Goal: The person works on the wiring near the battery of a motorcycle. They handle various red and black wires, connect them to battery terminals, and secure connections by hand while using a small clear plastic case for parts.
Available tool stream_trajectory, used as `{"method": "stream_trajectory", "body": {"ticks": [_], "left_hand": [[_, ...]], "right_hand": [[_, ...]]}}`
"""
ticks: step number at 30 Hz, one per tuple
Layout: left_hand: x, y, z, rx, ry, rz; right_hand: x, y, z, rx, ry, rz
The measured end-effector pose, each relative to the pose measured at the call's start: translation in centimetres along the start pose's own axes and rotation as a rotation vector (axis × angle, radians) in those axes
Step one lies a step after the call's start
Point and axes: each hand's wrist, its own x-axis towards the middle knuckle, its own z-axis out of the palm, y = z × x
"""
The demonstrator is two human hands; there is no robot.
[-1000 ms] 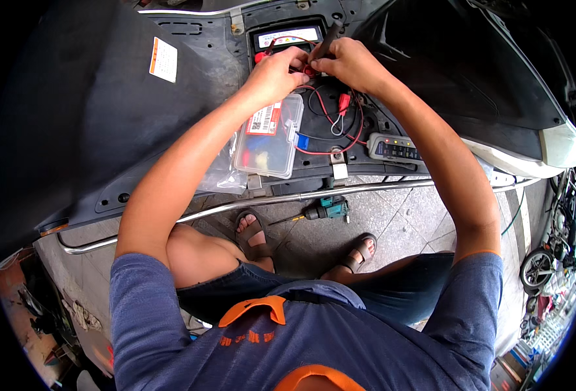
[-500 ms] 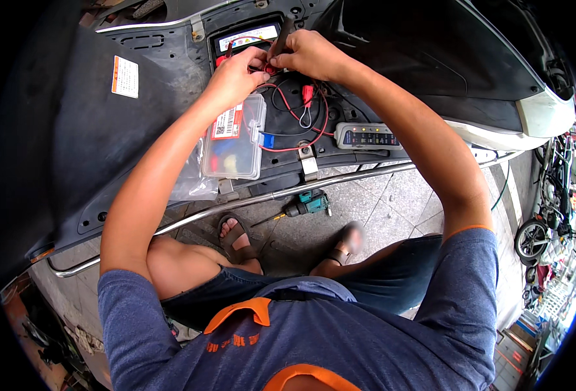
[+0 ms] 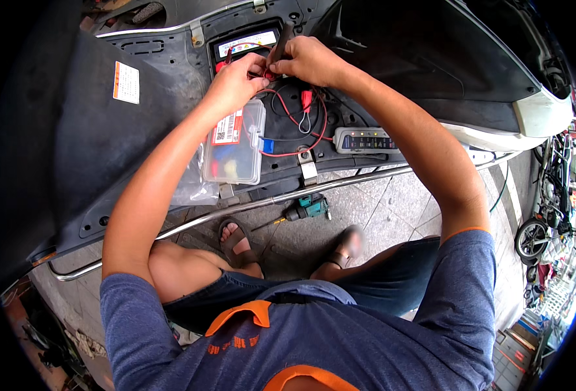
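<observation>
At the battery [image 3: 249, 43] in its black recess, both of my hands are close together. My right hand [image 3: 309, 60] is closed round a dark, rod-shaped tool [image 3: 284, 38] that stands nearly upright; its lower end is hidden by my fingers. Beside it, my left hand [image 3: 237, 81] is closed in a pinch at a small red piece [image 3: 269, 75], and what exactly lies between the fingertips is hidden. Thin red wire [image 3: 325, 114] loops below my hands, near a red connector [image 3: 307, 99]. A grey tester [image 3: 365, 139] with small lit lights lies to the right.
A clear plastic case [image 3: 236, 156] with coloured pieces inside lies below my left wrist, beside a clear bag [image 3: 200, 186]. A chrome rail [image 3: 268, 197] crosses in front. On the tiled floor lies a teal drill [image 3: 310, 206] between my sandalled feet.
My hands stay at the same spot by the battery, with only a slight shift of fingers. The dark tool is still in my right hand.
</observation>
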Motion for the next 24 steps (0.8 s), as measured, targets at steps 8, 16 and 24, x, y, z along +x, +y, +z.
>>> {"method": "stream_trajectory", "body": {"ticks": [8, 16, 24], "left_hand": [[-0.18, 0.12, -0.16, 0.002, 0.0, -0.023], [0.05, -0.36, -0.01, -0.005, 0.002, -0.011], [-0.08, -0.1, -0.07, 0.027, 0.016, 0.007]], "right_hand": [[0.32, 0.27, 0.21, 0.027, -0.007, 0.004], [0.26, 0.27, 0.06, 0.219, -0.019, 0.078], [0.16, 0.34, 0.27, 0.155, -0.011, 0.009]]}}
